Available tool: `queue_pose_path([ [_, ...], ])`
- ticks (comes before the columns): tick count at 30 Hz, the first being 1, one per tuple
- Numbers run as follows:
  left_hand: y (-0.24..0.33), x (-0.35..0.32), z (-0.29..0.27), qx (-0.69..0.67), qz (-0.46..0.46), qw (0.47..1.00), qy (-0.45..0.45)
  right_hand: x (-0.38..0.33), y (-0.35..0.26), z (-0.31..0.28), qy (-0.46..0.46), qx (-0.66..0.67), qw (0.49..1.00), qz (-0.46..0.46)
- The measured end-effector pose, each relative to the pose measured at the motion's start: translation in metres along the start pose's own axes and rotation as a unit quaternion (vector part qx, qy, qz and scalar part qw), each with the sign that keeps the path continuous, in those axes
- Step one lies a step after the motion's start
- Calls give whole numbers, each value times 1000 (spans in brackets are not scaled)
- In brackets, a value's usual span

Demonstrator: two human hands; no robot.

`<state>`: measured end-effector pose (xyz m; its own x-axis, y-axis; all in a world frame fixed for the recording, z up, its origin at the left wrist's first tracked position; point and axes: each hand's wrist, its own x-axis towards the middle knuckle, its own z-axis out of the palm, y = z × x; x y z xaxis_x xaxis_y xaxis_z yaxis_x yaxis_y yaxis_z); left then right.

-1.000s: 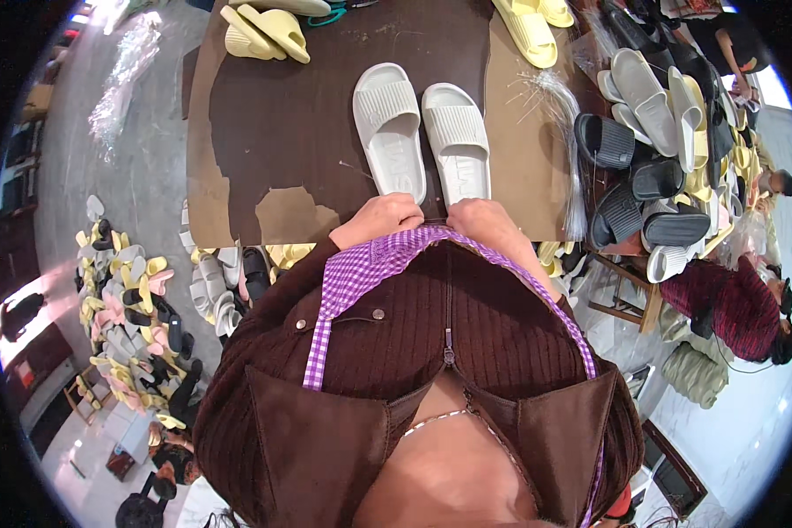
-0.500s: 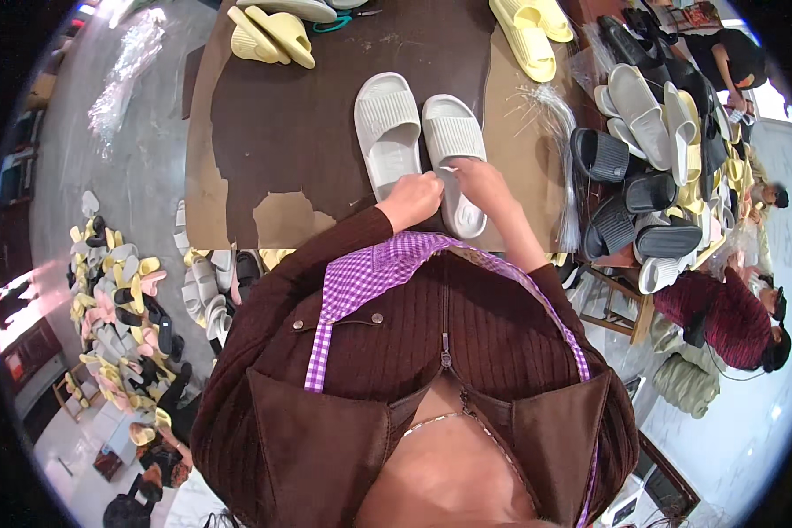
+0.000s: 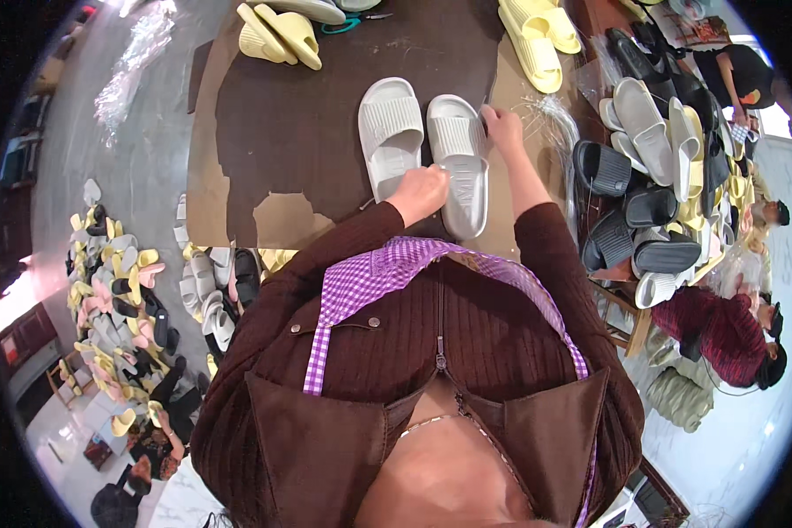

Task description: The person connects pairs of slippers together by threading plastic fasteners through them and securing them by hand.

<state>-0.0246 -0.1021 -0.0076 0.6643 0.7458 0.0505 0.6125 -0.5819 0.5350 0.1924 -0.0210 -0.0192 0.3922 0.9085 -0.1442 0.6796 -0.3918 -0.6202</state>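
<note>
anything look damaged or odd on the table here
Yes, the dark tabletop looks worn or torn: its left edge is ragged, and a jagged tan patch shows near the front, left of the grey slippers.

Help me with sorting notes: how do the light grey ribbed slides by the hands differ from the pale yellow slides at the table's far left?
The light grey ribbed slides lie flat, side by side; the pale yellow slides tilt and overlap. The left hand is at the grey pair; none is at the yellow pair. Both have broad straps.
</note>
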Motion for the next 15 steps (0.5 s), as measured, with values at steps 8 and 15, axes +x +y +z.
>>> queue_pose_path([
  [8, -5, 3, -10, -2, 66, 995, 80, 21, 7, 26, 65, -37, 997, -26],
  [15, 0, 6, -8, -164, 91, 979, 78, 6, 7, 25, 126, 74, 987, -68],
])
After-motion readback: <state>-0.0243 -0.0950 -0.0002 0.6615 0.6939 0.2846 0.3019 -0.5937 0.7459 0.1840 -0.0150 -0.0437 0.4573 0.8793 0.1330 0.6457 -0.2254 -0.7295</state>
